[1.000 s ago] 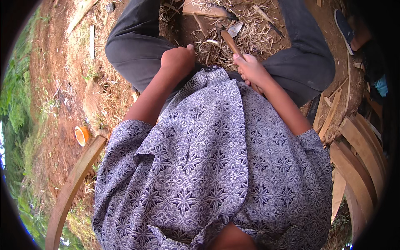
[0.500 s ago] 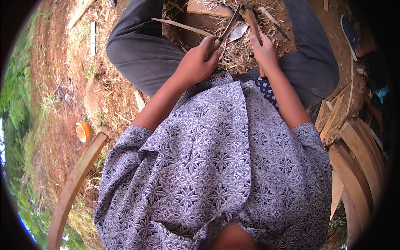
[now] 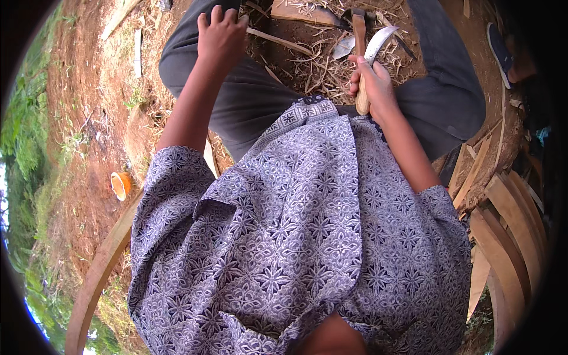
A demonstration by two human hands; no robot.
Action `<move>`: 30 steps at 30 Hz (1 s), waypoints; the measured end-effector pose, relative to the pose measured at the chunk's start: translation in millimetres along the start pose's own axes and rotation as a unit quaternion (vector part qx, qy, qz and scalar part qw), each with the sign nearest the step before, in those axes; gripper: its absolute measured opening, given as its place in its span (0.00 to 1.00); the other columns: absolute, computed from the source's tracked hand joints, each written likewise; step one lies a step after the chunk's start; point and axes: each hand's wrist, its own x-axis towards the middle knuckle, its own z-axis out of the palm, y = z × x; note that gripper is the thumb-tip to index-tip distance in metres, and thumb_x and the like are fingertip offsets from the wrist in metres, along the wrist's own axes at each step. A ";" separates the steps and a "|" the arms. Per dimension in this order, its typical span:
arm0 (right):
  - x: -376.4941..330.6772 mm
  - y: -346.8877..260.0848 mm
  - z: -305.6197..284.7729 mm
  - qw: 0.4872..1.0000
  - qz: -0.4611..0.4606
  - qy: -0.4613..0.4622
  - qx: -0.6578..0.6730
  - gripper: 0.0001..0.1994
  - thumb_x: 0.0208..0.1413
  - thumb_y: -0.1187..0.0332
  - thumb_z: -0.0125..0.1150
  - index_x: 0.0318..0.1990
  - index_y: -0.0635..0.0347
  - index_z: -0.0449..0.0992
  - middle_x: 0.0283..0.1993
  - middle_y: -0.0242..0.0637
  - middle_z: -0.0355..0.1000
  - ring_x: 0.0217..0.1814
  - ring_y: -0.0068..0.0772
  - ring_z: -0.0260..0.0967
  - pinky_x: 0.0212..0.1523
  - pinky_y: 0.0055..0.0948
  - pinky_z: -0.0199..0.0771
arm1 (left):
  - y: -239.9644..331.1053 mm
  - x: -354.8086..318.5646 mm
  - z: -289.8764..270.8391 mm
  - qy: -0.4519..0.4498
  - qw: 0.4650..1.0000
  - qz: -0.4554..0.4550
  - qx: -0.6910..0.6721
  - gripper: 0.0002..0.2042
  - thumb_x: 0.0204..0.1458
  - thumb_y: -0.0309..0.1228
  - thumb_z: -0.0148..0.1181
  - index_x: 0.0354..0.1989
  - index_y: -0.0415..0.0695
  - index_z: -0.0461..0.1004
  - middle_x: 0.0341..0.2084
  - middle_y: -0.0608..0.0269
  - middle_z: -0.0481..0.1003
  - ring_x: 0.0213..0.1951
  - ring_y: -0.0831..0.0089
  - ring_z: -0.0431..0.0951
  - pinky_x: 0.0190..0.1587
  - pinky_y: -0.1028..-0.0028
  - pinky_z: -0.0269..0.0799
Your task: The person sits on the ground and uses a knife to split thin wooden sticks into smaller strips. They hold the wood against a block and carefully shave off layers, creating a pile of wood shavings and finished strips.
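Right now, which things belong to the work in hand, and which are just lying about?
Likely in the work:
- curved knife, in the right hand
- hammer-like tool beside it
- thin stick near the left hand

Seemingly lying about:
- orange container
- wooden planks

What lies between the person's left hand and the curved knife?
Seen in the head view: a thin stick, wood shavings, a pale flat piece and a wooden tool handle lie between the left hand and the knife.

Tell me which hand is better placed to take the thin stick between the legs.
Left, I'd judge: the left hand is beside one end of the thin stick, though contact is unclear. The right hand is farther off and busy gripping the curved knife.
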 end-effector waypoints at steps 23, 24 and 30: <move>0.5 6.9 -8.8 0.999 -0.029 -0.037 0.003 0.18 0.70 0.53 0.55 0.55 0.58 0.74 0.30 0.27 0.66 0.25 0.17 0.65 0.24 0.23 0.68 | -30.8 11.1 13.3 -0.002 0.983 0.070 -0.171 0.07 0.59 0.37 0.62 0.41 0.49 0.76 0.41 0.63 0.79 0.49 0.61 0.78 0.50 0.57 0.72; 0.9 8.4 -10.3 0.999 -0.029 -0.035 0.005 0.18 0.70 0.52 0.55 0.53 0.58 0.74 0.30 0.27 0.66 0.25 0.16 0.65 0.24 0.23 0.68 | -30.0 8.1 2.6 0.002 0.971 0.078 -0.226 0.07 0.59 0.35 0.62 0.41 0.48 0.76 0.40 0.62 0.79 0.46 0.61 0.79 0.48 0.59 0.73; 3.7 10.9 -7.4 0.995 -0.032 -0.051 -0.075 0.19 0.70 0.50 0.54 0.50 0.57 0.73 0.31 0.26 0.66 0.25 0.16 0.64 0.24 0.23 0.68 | 21.9 -42.6 -51.6 0.013 0.889 0.008 -0.457 0.06 0.56 0.30 0.68 0.37 0.41 0.80 0.29 0.59 0.80 0.30 0.68 0.81 0.35 0.69 0.76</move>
